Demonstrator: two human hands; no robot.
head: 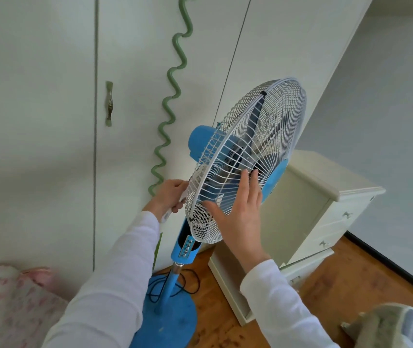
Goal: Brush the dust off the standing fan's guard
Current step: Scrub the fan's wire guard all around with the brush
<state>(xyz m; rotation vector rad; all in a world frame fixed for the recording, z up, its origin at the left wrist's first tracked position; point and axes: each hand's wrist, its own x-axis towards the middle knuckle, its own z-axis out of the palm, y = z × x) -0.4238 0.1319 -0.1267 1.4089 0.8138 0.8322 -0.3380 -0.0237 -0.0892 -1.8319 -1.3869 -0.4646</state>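
The blue standing fan (175,257) stands on the wood floor (331,285) between the white wardrobe (49,96) and a cream drawer chest (326,212), close to both. Its white wire guard (270,126) tilts up and to the right. The right hand (238,204) lies flat and spread on the guard's front face. The left hand (170,197), behind the rim, is wrapped around a white brush handle (166,216)
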